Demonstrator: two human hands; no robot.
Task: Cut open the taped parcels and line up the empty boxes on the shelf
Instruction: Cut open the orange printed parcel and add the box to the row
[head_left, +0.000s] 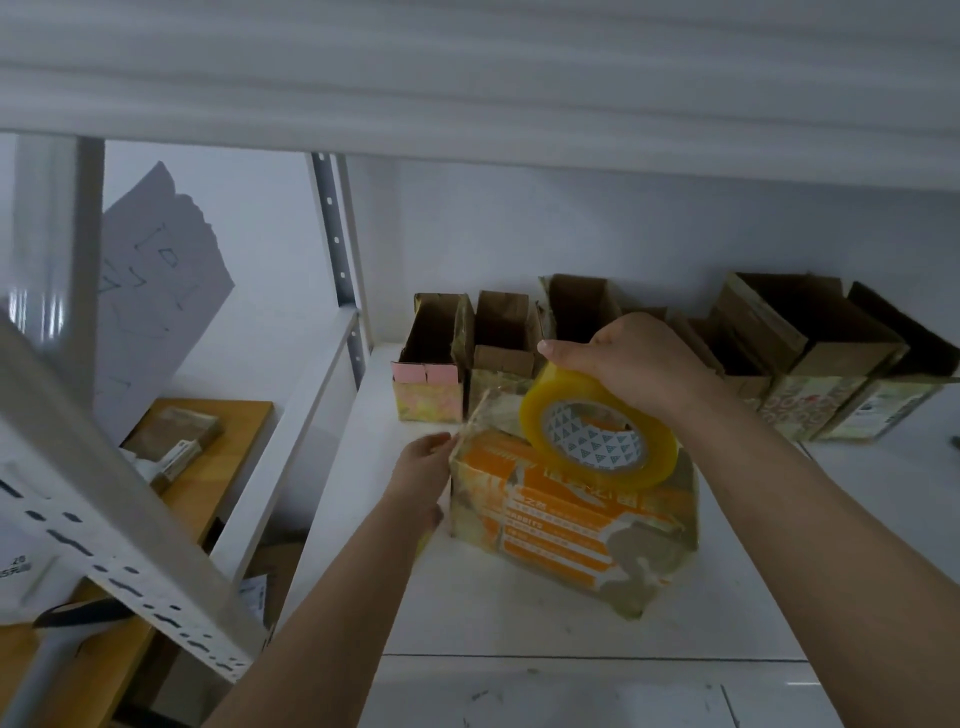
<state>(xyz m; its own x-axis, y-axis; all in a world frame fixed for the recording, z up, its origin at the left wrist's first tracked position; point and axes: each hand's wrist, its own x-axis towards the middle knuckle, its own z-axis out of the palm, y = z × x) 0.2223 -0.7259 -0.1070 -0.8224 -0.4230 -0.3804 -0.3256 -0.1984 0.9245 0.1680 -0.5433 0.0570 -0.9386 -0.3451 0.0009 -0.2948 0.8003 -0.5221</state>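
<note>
An orange and white printed parcel (566, 525), wrapped in clear tape, lies on the white shelf (467, 613) in front of me. My right hand (639, 364) grips a yellowish roll of packing tape (597, 436) from above, held on edge over the parcel's top. My left hand (423, 470) pinches a loose strip of tape at the parcel's upper left corner. Behind them several open, empty cardboard boxes stand in a row along the back wall, from a small pink-edged box (431, 358) on the left to larger boxes (810, 343) on the right.
A perforated metal shelf post (130, 545) slants across the lower left. Below it is a wooden table (208, 467) with a flat brown parcel (176, 436). A sheet of paper (156, 291) hangs at left. The upper shelf board (467, 104) is close overhead.
</note>
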